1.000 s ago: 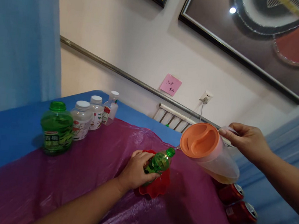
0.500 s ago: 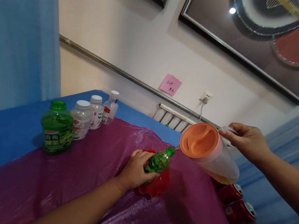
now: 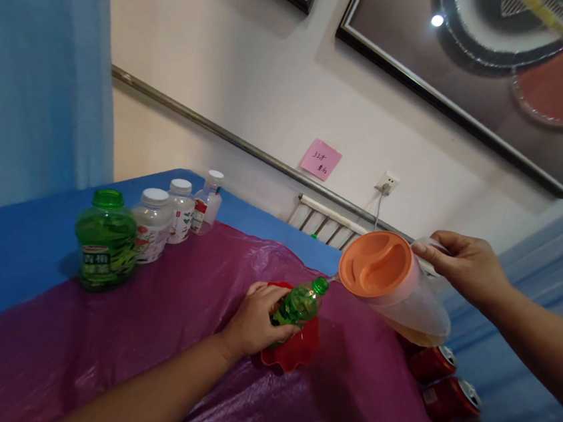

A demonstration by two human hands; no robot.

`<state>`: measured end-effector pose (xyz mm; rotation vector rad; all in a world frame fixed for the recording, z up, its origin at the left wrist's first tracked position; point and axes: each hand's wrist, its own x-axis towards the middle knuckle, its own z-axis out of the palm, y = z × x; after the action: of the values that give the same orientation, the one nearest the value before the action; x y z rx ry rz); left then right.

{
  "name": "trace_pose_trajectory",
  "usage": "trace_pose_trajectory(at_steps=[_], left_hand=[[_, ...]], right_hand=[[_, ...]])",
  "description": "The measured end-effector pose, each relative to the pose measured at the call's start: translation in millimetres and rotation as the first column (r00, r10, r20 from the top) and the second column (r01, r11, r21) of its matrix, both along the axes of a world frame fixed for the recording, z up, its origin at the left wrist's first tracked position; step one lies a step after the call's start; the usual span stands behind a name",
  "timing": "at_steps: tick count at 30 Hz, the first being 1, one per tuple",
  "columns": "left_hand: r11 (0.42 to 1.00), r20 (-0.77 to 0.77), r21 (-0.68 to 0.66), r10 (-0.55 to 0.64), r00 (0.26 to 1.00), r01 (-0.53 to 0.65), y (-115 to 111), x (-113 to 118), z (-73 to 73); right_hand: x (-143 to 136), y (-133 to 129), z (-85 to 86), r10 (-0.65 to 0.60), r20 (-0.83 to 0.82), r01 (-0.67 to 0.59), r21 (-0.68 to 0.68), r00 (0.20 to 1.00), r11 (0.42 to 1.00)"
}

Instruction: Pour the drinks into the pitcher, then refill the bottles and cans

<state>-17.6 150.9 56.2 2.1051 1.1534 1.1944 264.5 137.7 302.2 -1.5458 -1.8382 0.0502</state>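
My left hand [image 3: 254,321] is wrapped round a small green bottle [image 3: 299,305], which leans to the right over a red scalloped dish [image 3: 300,350]. The bottle's green mouth is uncapped. My right hand [image 3: 467,264] grips the handle of a translucent pitcher [image 3: 415,309] with an orange lid [image 3: 374,264]. The pitcher is tilted to the left, its spout at the bottle's mouth, and some yellowish liquid lies low inside it. Whether liquid is flowing between them is too small to tell.
A large green bottle [image 3: 106,243] and clear bottles with white caps, one being [image 3: 153,228], line the left side. Red cans [image 3: 453,400] stand at the right edge. Purple plastic sheeting [image 3: 147,338] covers part of the blue table [image 3: 10,249]. Behind is a wall with a pipe.
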Motion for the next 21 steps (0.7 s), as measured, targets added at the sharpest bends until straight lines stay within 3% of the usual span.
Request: trace_pose_trajectory(at_steps=[4,21], left_hand=[[1.000,-0.004,0.003,0.001,1.000,-0.001,-0.3,0.2,0.2],[1.000,-0.004,0.022,0.008,1.000,-0.008,-0.4,0.1,-0.1]], right_hand=[[1.5,-0.6,0.3,-0.020,-0.065,0.014,-0.085,0.998,0.996],[6.4,4.3,-7.0,0.041,-0.028,-0.042,-0.038,0.999,0.998]])
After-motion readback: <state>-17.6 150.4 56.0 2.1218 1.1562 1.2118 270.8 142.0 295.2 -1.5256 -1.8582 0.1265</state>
